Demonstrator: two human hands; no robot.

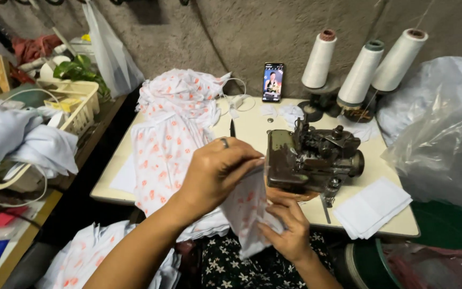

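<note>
Both hands on one small piece of white fabric with orange print (247,206), right at the front of the overlock machine (308,160). Left hand (215,174), ring on one finger, is closed over the piece's upper edge, pressing it against the machine's left face. Right hand (290,227) pinches the lower part from below, fingers curled under the cloth. Neither hand is free.

Step in hand, as I read it: lining the fabric edge up at the machine's feed side. The needle area is hidden behind the left hand and the casing, so can't tell if the edge is already under the foot. Next move would call for keeping the edge flat and straight, fingertips clear of the stitching point.

Counts:
- thread cones (362,67): 3, upright behind the machine, white thread, one with a green core end
- phone (273,82): 1, propped against the wall, screen lit
- stack of plain white cut pieces (372,206): 1, on the surface (252,128) right of the machine
- heap of the same printed fabric (175,123): 1, on the surface to the left, spilling off the front edge
- more printed pieces (89,251) lower left, below the surface; number not countable
- cream plastic basket (78,101): 1, far left
</note>
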